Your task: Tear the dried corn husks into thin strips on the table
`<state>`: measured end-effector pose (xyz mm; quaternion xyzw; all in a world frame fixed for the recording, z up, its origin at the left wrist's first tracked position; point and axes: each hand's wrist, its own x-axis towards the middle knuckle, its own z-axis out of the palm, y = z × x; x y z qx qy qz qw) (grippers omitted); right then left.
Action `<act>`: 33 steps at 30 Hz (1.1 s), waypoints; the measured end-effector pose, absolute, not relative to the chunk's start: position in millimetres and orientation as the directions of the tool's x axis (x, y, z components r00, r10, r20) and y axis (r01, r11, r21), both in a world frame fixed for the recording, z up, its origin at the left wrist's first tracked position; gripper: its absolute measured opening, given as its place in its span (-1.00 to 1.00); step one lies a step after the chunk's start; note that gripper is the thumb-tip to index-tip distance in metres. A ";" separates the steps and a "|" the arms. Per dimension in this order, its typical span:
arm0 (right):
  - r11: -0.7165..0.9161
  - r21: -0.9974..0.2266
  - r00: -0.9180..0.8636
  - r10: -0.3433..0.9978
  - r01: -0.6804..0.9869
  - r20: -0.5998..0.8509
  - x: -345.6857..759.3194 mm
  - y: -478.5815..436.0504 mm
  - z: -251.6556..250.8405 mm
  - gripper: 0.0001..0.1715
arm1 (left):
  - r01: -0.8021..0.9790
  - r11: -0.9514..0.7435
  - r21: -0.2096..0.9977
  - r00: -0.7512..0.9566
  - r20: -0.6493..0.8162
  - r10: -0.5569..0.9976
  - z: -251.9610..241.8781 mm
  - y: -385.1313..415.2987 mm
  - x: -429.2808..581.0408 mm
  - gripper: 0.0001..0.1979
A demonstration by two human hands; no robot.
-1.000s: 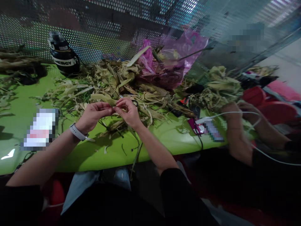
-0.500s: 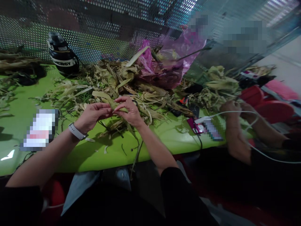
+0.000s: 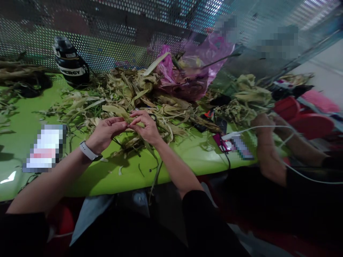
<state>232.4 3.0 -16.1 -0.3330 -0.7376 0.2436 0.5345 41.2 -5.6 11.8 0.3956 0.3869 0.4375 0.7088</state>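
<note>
Between my two hands is a pale green-yellow corn husk (image 3: 114, 109), its broad end sticking out to the upper left. My left hand (image 3: 105, 131) pinches it from the left, thumb against fingers. From the right, my right hand (image 3: 146, 127) grips the same husk with thumb and fingertips, close to the left fingertips. A narrow strip hangs below my right hand toward the table edge. Just behind lies a heap of dry husks (image 3: 128, 87), and more husk pieces (image 3: 131, 144) lie under my hands on the green table (image 3: 107, 182).
A black bottle (image 3: 71, 66) and a pink plastic bag (image 3: 190, 78) stand at the back by a perforated metal screen (image 3: 112, 39). A phone (image 3: 45, 148) lies at left. A power bank (image 3: 222, 142) with cables lies right, near another person's hands (image 3: 264, 125).
My hands have shifted very slightly, still pinching the husk between them. The husk's free end has moved a little to the left. Everything else stays in place.
</note>
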 end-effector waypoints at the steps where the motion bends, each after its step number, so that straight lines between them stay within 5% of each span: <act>1: 0.634 -0.739 -0.200 0.773 0.225 0.602 231.4 2.8 -17.5 -0.73 | -0.314 0.295 0.902 0.313 -0.195 0.930 10.8 -5.5 41.5 -0.72; 10: 0.338 -0.938 -0.160 0.933 0.073 0.323 221.9 3.0 -21.0 -0.51 | -0.299 0.349 0.888 0.334 -0.245 0.910 5.7 -1.1 40.0 -0.70; 25: 0.226 -0.974 -0.094 0.969 -0.029 0.228 216.4 0.4 -19.8 -0.47 | -0.315 0.322 0.893 0.321 -0.219 0.922 11.6 -8.8 46.0 -0.81; 33: 0.107 -0.978 -0.113 0.985 -0.181 0.128 217.9 8.6 -32.2 -0.40 | -0.308 0.307 0.900 0.286 -0.221 0.933 13.7 -9.8 48.1 -0.65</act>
